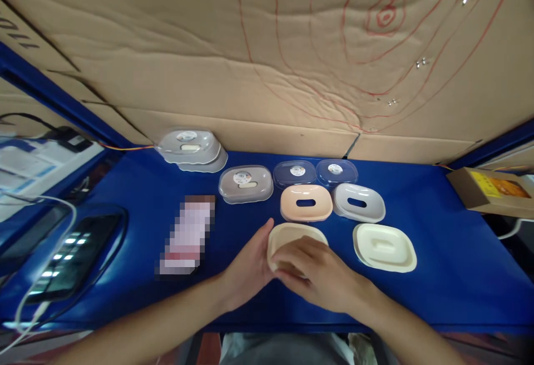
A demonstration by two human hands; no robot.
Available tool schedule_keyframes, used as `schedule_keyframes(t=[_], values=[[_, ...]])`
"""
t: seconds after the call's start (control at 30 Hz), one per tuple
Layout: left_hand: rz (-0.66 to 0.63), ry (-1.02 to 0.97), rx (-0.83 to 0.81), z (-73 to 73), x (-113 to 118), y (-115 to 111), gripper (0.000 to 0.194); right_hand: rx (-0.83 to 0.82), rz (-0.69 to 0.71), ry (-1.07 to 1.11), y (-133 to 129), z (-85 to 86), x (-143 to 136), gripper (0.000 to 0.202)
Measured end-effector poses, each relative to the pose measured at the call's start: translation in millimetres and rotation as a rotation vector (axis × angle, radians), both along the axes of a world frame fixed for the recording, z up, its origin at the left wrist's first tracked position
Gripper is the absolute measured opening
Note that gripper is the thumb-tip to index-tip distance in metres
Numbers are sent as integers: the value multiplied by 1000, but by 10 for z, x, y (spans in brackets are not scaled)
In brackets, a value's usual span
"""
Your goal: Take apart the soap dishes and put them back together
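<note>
A cream oval soap dish tray (292,231) is at the front middle of the blue table, partly covered by my hands. My left hand (252,267) grips its left edge, thumb up along the side. Curled over the tray from the right, my right hand (311,270) has its fingers bent down at the left part of it; the fingertips are partly hidden. Just behind are a peach slotted soap dish top (317,193) and a grey-white slotted one (373,206). A second cream tray (403,251) lies to the right.
Two clear lids (287,174) with round stickers lie at the back. Left of them is a covered grey soap dish (246,192), with stacked ones (189,147) behind. A blurred-out phone-shaped object (187,237), a dark tablet (75,259) with cables, and a cardboard box (488,192) flank the area.
</note>
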State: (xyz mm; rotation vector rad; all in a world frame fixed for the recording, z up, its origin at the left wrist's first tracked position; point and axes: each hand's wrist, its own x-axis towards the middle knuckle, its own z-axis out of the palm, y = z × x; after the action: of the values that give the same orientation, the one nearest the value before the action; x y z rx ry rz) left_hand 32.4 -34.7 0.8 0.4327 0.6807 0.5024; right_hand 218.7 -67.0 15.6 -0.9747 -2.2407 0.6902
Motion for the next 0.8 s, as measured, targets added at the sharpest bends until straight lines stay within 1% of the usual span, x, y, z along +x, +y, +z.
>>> schedule_keyframes(t=[0.03, 0.07, 0.1, 0.17, 0.2, 0.23, 0.27, 0.37, 0.43, 0.5, 0.57, 0.63, 0.7, 0.8], values=[[-34, -19, -72, 0, 19, 16, 52, -11, 68, 25, 24, 38, 45, 13], [-56, -25, -128, -12, 34, 29, 52, -17, 92, 40, 56, 74, 101, 18], [-68, -20, -169, -34, 42, 41, 51, -16, 59, 44, 95, 99, 164, 23], [-75, 8, -215, -92, 36, 58, 49, 2, -131, -9, 193, 100, 292, 27], [-77, 27, -230, -119, 22, 64, 48, 17, -224, -73, 247, 69, 346, 28], [-82, 47, -244, -140, 4, 69, 48, 36, -292, -152, 301, 20, 388, 28], [-87, 66, -258, -153, -17, 74, 48, 61, -329, -237, 352, -44, 419, 28], [-88, 93, -288, -144, -67, 85, 50, 131, -325, -423, 458, -239, 458, 34], [-80, 65, -300, -125, -80, 91, 53, 145, -325, -457, 473, -297, 468, 36], [-60, 3, -302, -122, -78, 92, 56, 156, -363, -426, 444, -269, 476, 37], [-20, -68, -298, -143, -74, 93, 58, 178, -391, -379, 386, -180, 469, 41], [40, -134, -290, -174, -78, 103, 59, 188, -337, -363, 316, -80, 425, 42], [93, -188, -276, -194, -89, 124, 59, 186, -235, -374, 253, -11, 345, 39], [125, -215, -234, -185, -109, 167, 60, 206, -125, -394, 203, 8, 210, 38]])
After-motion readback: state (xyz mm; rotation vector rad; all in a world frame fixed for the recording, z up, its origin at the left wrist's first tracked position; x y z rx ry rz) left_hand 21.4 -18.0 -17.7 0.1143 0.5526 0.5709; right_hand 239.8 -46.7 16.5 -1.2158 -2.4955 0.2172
